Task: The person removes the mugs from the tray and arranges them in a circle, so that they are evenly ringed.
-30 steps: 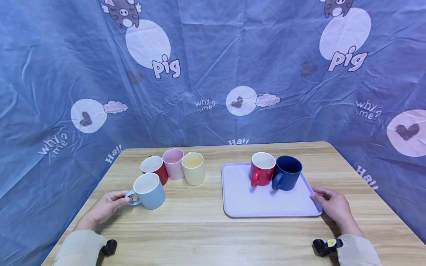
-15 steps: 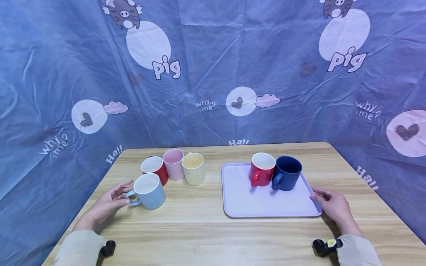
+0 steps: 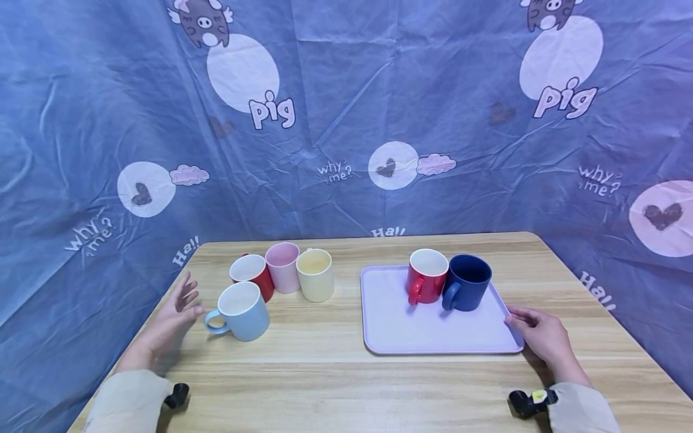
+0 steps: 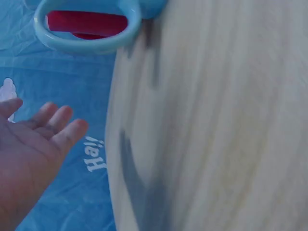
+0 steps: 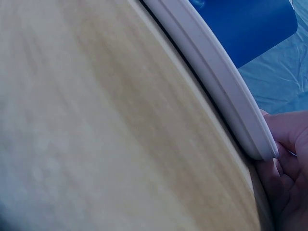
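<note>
My left hand is to the left of a light blue mug, palm turned toward it and fingers spread, apart from the handle. In the left wrist view the mug's handle lies beyond the fingertips. My right hand pinches the right edge of a lilac tray, the thumb over the rim and the fingers curled below it. On that tray stand a red mug with a white inside and a dark blue mug, side by side with handles toward me.
Behind the light blue mug stand another red mug, a pink mug and a cream mug, close together. The wooden table reaches back to a blue printed cloth.
My left hand has let go of the light blue mug's handle, spread its fingers and drawn back to the left. The mug stays in place, and my right hand still holds the tray.
</note>
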Demonstrator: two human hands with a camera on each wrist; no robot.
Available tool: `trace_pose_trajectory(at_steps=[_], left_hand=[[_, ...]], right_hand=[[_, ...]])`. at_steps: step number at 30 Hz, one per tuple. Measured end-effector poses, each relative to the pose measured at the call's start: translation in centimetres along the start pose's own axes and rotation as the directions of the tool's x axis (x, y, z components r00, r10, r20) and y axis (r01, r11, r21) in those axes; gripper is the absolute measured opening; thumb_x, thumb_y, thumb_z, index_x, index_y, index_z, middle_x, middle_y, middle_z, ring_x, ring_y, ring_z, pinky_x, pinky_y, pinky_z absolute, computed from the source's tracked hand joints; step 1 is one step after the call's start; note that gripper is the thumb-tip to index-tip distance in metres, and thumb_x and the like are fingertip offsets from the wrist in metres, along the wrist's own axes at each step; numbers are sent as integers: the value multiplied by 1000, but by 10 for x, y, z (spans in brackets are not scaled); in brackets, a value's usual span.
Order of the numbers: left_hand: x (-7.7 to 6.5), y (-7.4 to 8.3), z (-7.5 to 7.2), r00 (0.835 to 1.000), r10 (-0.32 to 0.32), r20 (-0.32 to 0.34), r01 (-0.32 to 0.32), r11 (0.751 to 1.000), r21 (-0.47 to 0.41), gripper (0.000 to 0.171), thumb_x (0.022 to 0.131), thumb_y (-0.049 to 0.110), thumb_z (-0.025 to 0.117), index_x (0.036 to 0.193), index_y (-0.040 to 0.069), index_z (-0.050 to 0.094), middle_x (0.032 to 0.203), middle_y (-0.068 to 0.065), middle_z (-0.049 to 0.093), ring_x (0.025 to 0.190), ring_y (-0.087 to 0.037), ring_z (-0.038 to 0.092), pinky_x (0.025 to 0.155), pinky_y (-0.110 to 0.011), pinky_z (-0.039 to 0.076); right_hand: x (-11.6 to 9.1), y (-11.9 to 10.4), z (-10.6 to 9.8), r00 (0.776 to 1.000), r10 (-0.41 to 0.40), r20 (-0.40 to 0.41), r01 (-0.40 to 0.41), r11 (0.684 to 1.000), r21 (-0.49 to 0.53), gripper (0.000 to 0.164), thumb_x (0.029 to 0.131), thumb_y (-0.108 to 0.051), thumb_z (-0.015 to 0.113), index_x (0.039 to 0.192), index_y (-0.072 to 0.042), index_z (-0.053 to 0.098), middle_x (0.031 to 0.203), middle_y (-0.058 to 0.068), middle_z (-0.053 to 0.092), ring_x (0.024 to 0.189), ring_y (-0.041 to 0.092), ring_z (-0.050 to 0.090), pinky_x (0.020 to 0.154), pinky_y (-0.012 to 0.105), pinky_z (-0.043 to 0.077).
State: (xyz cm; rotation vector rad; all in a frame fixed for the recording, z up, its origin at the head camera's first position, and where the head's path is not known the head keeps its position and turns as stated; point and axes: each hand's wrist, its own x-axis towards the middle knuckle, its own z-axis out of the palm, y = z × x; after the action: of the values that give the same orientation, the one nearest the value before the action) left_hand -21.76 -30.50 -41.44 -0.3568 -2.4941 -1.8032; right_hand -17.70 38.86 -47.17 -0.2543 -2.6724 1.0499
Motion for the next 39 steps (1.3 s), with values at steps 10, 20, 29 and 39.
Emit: trace_pose_trajectory(at_steps=[10, 20, 29, 39], left_hand=[[10, 30, 15, 991, -53, -125, 62, 995, 73, 94, 91, 13, 62, 152, 12, -8, 153, -29, 5, 137, -47, 12, 109, -53, 20], [20, 59, 51, 919, -78, -387, 70, 997, -35, 93, 87, 9, 68, 154, 15, 3, 154, -20, 15, 138, -36, 22, 111, -49, 19], [26, 77, 88, 849, 12, -528, -6, 1000, 13, 96, 80, 13, 76, 153, 12, 13, 152, -17, 25, 135, -35, 29, 109, -51, 24], [36, 83, 128, 831, 86, -549, -94, 995, 14, 99, 73, 11, 81, 151, 4, 19, 150, -20, 27, 134, -38, 31, 107, -52, 26]], right_hand=[[0, 0, 0, 1000, -9, -2, 9, 1000, -8, 42, 92, -28, 64, 114, 8, 64, 96, 18, 69, 76, 0, 54, 63, 18, 41], [1, 0, -1, 1000, 1, 5, 0, 1000, -10, 44, 92, -30, 64, 115, 7, 63, 97, 19, 69, 79, 6, 57, 63, 19, 41], [0, -2, -1, 1000, 0, 5, 0, 1000, -8, 43, 92, -29, 64, 115, 8, 63, 97, 19, 69, 79, 4, 56, 63, 19, 41], [-1, -2, -1, 1000, 1, 8, -1, 1000, -1, 43, 92, -28, 64, 115, 8, 63, 97, 19, 69, 76, -2, 54, 62, 16, 41]])
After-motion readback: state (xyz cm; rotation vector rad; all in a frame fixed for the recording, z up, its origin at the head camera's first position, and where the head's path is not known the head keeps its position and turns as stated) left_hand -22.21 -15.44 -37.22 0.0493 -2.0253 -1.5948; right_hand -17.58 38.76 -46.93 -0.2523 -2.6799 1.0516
